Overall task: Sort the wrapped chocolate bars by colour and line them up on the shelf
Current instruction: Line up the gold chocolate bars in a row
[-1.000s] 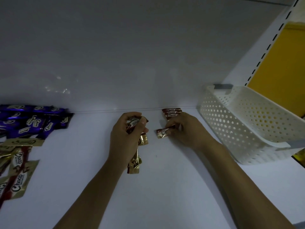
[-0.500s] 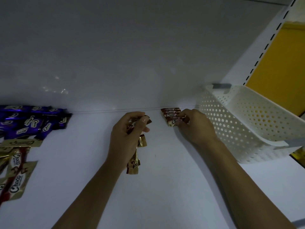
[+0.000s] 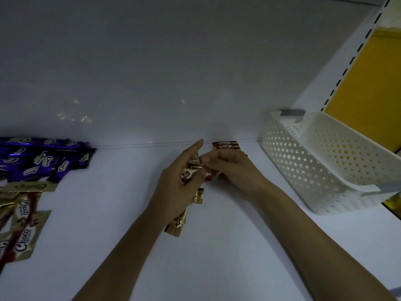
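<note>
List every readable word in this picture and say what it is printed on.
"Choco": red bars against the back wall.
"Choco": purple bars at far left.
"Choco": gold bars at near left.
Small print beneath each logo: too small to read.
Print on the held bars in the left hand: blurred.

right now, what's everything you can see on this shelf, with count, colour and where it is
purple bars: a pile, number unclear, purple, back left of the shelf
gold bars: several, gold with a red-brown band, left edge, in front of the purple ones
red bars: at least two showing, red, against the back wall, partly behind the right hand
held bars: a small bundle, gold and red-brown, in the left hand
basket: one, white, perforated, grey handles, right side
yellow panel: one, yellow, beyond the basket
left hand: grips the bundle, forefinger straight
right hand: pinches the bundle's top end
</note>
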Available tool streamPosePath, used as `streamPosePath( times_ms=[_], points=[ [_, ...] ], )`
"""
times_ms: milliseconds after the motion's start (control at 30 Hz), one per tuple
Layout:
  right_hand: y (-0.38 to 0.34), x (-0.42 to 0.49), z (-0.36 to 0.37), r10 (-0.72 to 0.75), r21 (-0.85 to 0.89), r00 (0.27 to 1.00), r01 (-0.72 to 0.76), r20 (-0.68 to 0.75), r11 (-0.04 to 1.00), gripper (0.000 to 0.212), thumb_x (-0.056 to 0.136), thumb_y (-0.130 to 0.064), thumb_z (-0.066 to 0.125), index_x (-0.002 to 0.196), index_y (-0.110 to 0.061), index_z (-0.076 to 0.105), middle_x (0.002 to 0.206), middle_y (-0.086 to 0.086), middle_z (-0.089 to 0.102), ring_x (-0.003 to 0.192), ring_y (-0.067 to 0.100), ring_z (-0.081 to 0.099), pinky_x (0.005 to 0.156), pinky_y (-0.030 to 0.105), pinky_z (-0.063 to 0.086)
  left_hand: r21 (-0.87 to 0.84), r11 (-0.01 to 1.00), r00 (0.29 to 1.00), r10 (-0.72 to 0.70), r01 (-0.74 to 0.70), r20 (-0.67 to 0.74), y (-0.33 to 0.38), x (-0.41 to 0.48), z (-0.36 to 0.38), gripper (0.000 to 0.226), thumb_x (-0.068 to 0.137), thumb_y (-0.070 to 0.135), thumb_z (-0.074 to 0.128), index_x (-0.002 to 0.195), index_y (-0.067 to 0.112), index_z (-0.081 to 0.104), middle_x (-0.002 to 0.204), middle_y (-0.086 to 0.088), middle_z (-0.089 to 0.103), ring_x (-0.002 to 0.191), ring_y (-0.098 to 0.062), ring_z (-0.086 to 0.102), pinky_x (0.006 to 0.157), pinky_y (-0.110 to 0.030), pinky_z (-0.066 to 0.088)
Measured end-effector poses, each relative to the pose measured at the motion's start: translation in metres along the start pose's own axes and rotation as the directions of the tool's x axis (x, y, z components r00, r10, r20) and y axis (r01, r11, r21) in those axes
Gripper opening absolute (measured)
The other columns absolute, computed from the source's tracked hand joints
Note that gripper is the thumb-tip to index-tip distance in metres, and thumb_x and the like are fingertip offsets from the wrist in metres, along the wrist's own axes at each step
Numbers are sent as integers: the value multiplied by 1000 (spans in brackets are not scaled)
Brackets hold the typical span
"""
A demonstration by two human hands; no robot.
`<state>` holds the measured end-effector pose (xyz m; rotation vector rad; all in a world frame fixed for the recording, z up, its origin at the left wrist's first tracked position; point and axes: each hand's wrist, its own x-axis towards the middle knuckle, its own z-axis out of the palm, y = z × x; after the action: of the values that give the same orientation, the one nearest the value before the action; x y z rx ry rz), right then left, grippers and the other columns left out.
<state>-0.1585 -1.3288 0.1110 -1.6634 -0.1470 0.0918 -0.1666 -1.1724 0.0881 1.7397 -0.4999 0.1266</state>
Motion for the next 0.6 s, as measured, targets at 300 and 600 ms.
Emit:
streamPosePath(
  times_ms=[300, 600],
  points=[
    [0, -1, 0, -6, 44, 995, 2, 97, 999, 17, 88, -8, 60, 101, -2, 69, 95, 17, 69, 89, 25, 65, 84, 35, 52, 18, 1000, 1000, 14, -14, -19, -2, 0, -2, 57, 89, -3, 58, 120, 43, 49, 102, 14, 66, 79, 2, 65, 65, -11, 51],
    [-1, 2, -10, 33, 57, 975, -20, -221, 998, 11, 92, -9, 58, 87, -10, 67, 78, 2, 71, 60, 10, 64, 53, 19, 47, -62, 990, 990, -132, 129, -49, 3, -2, 0, 56, 87, 0, 62, 127, 37, 47, 79, 20, 67, 68, -8, 68, 53, -16, 52]
  ],
)
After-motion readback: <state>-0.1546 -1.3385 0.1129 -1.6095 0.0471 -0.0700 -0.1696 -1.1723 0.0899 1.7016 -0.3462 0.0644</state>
